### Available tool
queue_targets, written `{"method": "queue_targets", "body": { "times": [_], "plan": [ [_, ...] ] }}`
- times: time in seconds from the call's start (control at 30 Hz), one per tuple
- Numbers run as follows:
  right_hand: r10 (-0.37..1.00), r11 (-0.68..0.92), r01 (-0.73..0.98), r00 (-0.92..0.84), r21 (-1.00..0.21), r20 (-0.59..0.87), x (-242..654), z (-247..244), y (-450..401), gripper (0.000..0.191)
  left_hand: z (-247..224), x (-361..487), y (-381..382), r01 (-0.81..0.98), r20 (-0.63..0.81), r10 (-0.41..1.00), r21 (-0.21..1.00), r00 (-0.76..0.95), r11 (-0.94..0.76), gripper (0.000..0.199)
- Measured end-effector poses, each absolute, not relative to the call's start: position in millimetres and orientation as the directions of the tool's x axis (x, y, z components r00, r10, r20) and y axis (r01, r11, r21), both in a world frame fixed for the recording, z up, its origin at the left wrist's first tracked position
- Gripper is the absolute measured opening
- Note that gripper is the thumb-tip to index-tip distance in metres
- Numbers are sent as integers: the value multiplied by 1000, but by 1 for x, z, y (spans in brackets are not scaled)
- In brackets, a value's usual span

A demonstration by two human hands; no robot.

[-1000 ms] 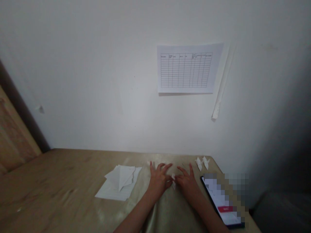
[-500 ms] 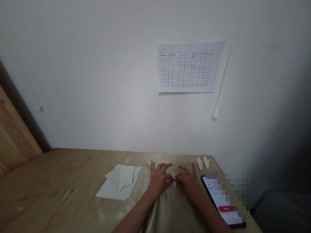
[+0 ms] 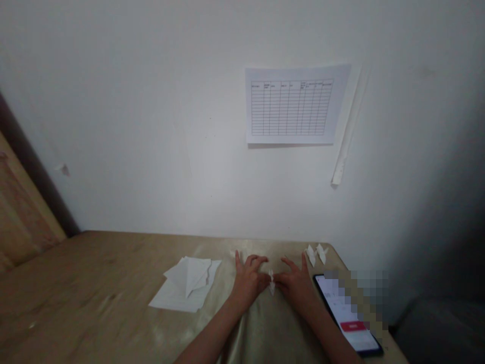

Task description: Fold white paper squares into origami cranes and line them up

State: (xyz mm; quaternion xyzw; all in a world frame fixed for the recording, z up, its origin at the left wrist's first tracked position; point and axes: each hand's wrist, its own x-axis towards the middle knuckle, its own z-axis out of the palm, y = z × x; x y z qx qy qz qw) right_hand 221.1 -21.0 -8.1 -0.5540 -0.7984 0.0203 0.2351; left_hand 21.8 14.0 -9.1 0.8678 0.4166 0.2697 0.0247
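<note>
Since left hand and right hand pinch folded paper from either side, uneven pull could tear it; hard squeeze could crush its narrow points.

The head camera looks forward and slightly down from above the counter's near side, facing the wall.

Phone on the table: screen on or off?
On. The phone shows a lit, pale display with a red bar near its lower end; part of it is pixelated.
</note>
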Motion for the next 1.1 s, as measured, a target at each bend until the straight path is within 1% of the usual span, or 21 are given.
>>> {"method": "queue_targets", "body": {
  "times": [0.23, 0.37, 0.47, 0.57, 0.67, 0.73, 0.9, 1.1],
  "plan": [
    [908, 359, 870, -242, -338, 342, 221, -12, -23, 26, -8, 19, 12, 736, 394, 794, 329, 462, -592, 10],
    [915, 343, 869, -222, -357, 337, 220, -6, -32, 29, -7, 13, 14, 721, 337, 799, 352, 498, -598, 17],
    [910, 369, 854, -253, -366, 327, 220, -1, -37, 26, -6, 9, 15, 704, 330, 784, 349, 526, -619, 15],
    [913, 368, 838, -243, -403, 327, 219, -2, -36, 23, -4, 7, 13, 696, 328, 774, 340, 542, -632, 14],
    [932, 333, 831, -219, -446, 289, 219, -8, -30, 27, -3, 10, 10, 706, 326, 791, 360, 518, -610, 14],
    [945, 301, 833, -196, -463, 262, 219, -12, -26, 23, -2, 14, 8, 719, 325, 810, 378, 488, -584, 16],
    [949, 291, 810, -178, -509, 260, 218, -19, -21, 15, -1, 22, 6, 755, 302, 856, 407, 420, -514, 8],
    [961, 254, 786, -138, -564, 240, 220, -26, -21, 14, -5, 23, 6, 759, 268, 884, 453, 384, -467, 11]
  ]
}}
